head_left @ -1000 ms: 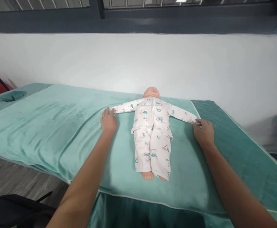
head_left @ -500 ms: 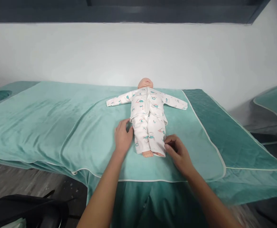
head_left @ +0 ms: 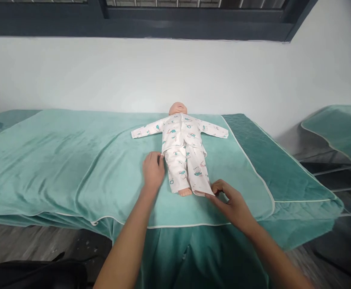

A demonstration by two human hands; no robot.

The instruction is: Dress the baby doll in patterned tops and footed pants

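A baby doll (head_left: 178, 107) lies on its back, arms spread, head toward the wall. It wears a white printed jacket (head_left: 179, 130) and matching trousers (head_left: 176, 166). One bare foot (head_left: 185, 192) shows below the left-side trouser leg. At the jacket's lower left edge, my left hand (head_left: 153, 170) has its fingers curled against the cloth; what they pinch, if anything, is hidden. My right hand (head_left: 231, 202) pinches the outer corner of the right-side trouser cuff between thumb and fingers, drawing it out from the leg.
A light green blanket (head_left: 112, 120) covers the bed under the doll, with darker quilted bedding (head_left: 259, 152) on the right. A white wall (head_left: 133, 72) and a dark window frame (head_left: 193, 26) stand behind. Another green-covered surface (head_left: 340, 124) is at far right; a black object (head_left: 33, 275) sits at lower left.
My right hand has moved down the trouser leg to its cuff and pulled the corner outward. My left hand stays by the jacket edge. The view has tilted up and shifted right.
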